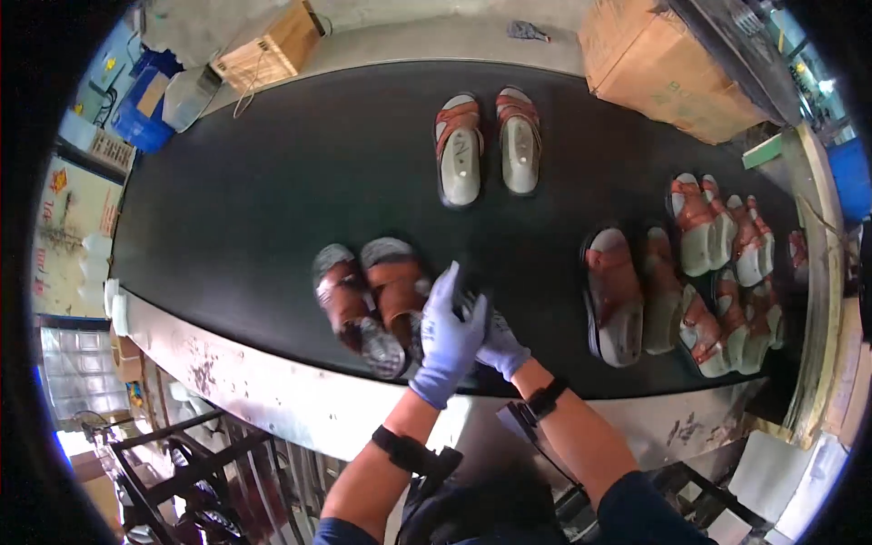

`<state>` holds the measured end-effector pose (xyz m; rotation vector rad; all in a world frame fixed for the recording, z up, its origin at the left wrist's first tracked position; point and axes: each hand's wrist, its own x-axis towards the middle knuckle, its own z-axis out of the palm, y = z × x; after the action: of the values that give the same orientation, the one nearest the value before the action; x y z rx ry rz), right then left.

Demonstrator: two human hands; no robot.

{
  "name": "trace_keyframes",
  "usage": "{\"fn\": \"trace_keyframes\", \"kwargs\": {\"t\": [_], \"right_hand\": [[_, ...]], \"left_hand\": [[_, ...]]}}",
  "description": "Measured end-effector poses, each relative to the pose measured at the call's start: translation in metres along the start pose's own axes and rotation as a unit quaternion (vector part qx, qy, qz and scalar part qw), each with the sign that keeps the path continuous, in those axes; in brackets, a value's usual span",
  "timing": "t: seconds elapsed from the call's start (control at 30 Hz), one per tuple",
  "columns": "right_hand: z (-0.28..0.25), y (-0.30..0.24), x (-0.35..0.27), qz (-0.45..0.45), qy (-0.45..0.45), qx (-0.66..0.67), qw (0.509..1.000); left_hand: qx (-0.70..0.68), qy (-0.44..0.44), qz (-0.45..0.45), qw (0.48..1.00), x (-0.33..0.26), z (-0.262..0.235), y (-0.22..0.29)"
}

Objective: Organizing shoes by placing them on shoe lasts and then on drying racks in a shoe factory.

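Both my hands wear pale lavender gloves and meet close together near the belt's front edge. My left hand curls with its thumb and a finger around a small dark thing that I cannot make out. Just behind it is my right hand, its fingers mostly hidden. Left of my hands lies a pair of brown sandals: the left one shows whole, while my left hand partly covers the right one. Farther off, two red-brown sandals with grey lasts in them, one beside the other, stand side by side.
Everything lies on a black conveyor belt. To the right stands another sandal pair on lasts, beside a cluster of several more. A cardboard box is at the far right, a wooden box and blue bin at the far left.
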<state>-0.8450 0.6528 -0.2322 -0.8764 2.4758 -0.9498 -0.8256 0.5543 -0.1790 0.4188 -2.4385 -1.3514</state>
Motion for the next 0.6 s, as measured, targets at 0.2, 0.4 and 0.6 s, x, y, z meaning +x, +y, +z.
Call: {"fn": "trace_keyframes", "kwargs": {"t": [0.2, 0.4, 0.6], "right_hand": [[-0.125, 0.101, 0.118, 0.077, 0.322, -0.129, 0.935], [-0.164, 0.123, 0.256, 0.259, 0.234, -0.111, 0.931], [-0.129, 0.108, 0.211, 0.236, 0.218, 0.005, 0.947]], "left_hand": [[0.196, -0.036, 0.011, 0.980, 0.172, 0.040, -0.018], [0.214, -0.110, -0.115, 0.964, 0.274, 0.094, -0.043], [0.206, -0.099, -0.102, 0.968, 0.222, 0.069, -0.046]]}}
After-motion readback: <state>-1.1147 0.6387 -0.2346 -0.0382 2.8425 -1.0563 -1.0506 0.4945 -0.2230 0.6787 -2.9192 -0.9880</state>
